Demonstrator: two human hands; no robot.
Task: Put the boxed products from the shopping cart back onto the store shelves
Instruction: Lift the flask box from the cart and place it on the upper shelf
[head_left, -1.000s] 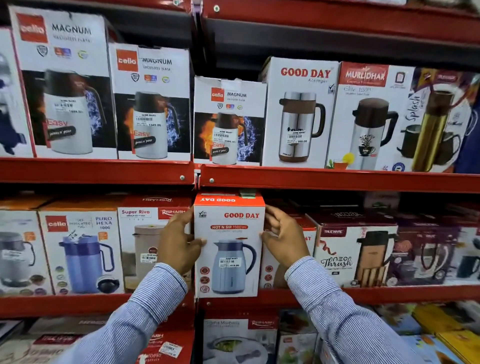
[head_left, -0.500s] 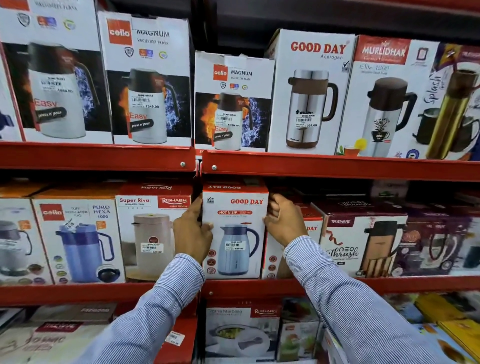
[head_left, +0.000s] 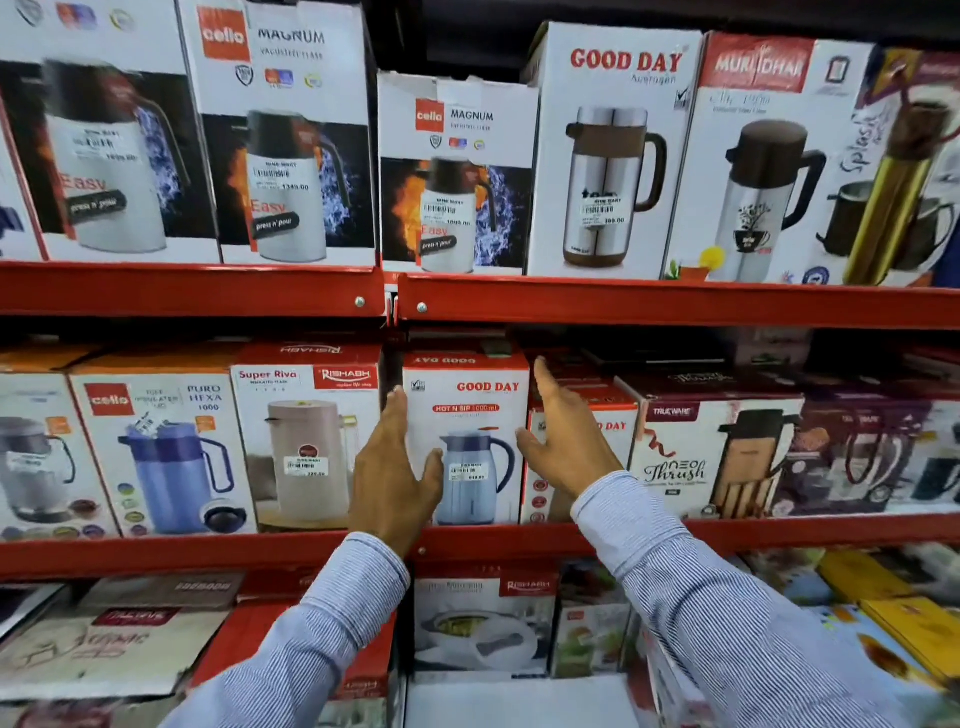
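Good Day box (head_left: 467, 415) upright on middle shelf (head_left: 675, 532), both hands spread beside it.

Box sits between Rishabh box (head_left: 306, 436) on its left and another Good Day box (head_left: 618, 447) behind-right. Left hand (head_left: 395, 478) fingers extended, thumb over box front; contact unclear. Right hand (head_left: 566, 441) flat, fingers splayed, just off box's right edge, gripping nothing. Trueware box (head_left: 717, 457) further right.

Glowing evenly under bright store lighting from above and in front. Falling into shadow beneath each red shelf (head_left: 675, 304) lip. Bowing at the frame edges from wide-angle distortion. Smearing with motion blur, worst along the bottom shelf and both sleeves.
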